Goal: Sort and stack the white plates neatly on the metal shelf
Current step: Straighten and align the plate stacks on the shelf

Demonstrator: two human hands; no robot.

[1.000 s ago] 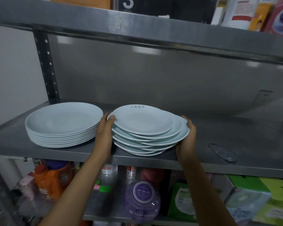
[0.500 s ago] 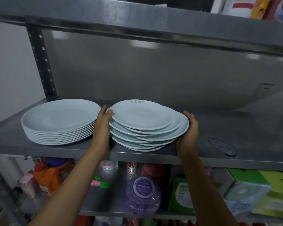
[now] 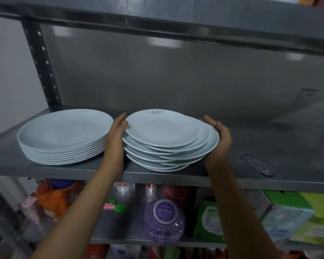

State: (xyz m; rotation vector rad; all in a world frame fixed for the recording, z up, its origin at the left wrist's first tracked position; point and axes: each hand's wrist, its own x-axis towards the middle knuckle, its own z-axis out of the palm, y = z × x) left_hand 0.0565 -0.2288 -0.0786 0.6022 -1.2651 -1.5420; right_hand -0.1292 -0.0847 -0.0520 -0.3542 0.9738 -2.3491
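Two piles of white plates stand on the metal shelf (image 3: 281, 141). The left pile (image 3: 64, 131) is even and made of several large plates. The right pile (image 3: 161, 131) is uneven, with smaller plates shifted left and wider ones jutting right; the top plate bears grey lettering. My left hand (image 3: 116, 135) presses with straight fingers against the left side of the uneven pile, in the gap between the two piles. My right hand (image 3: 220, 139) rests with its palm and relaxed fingers against the jutting rims on the right side.
A clear plastic piece (image 3: 257, 164) lies on the shelf to the right of my right hand. The upper shelf (image 3: 176, 19) hangs low overhead. A perforated post (image 3: 40, 62) stands at the back left. Below are an orange bottle (image 3: 52, 200), a purple jar (image 3: 164, 219) and green boxes (image 3: 297, 217).
Both hands have slid farther back along the sides of the uneven pile and their fingers have straightened. The plates have shifted slightly closer together.
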